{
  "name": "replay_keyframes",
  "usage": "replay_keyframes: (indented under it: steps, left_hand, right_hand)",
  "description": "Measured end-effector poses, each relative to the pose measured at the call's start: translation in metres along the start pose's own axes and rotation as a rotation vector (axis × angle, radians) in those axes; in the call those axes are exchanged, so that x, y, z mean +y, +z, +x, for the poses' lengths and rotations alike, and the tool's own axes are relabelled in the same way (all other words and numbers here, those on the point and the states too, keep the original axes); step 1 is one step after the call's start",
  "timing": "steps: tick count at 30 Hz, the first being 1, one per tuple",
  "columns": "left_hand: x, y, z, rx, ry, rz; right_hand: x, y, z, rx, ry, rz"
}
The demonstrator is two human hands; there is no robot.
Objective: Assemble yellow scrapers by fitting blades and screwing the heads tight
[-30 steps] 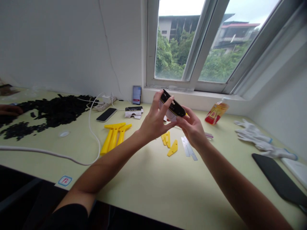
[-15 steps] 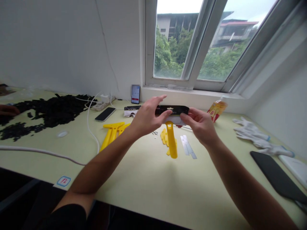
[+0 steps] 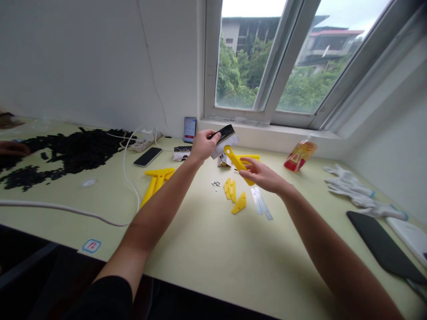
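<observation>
Holding a black-and-white package (image 3: 224, 136) pinched in the left hand (image 3: 202, 146); the right hand (image 3: 262, 175), fingers closed, grips a yellow scraper (image 3: 237, 162) just beside it, both raised above the desk (image 3: 213, 249) for clearance.

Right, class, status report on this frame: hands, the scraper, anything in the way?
Left hand shut on black-and-white card. Right hand shut on yellow scraper, raised above table. Small yellow parts and blades lie beneath.

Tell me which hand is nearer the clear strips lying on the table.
Right. The right hand hovers just above the clear strips; the left hand is farther back left.
</observation>
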State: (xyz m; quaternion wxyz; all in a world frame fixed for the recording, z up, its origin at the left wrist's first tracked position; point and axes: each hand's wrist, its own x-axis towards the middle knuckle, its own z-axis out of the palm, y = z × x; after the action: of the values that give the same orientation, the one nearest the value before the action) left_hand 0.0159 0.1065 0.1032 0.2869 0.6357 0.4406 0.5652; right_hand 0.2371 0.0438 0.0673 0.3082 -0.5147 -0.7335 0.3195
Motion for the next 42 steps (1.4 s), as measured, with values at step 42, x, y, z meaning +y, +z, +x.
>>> replay_keyframes:
  steps: [42]
  left_hand:
    - [-0.119, 0.081, 0.009, -0.336, -0.162, 0.560]
  right_hand:
    - [0.108, 0.015, 0.043, 0.044, 0.181, -0.623]
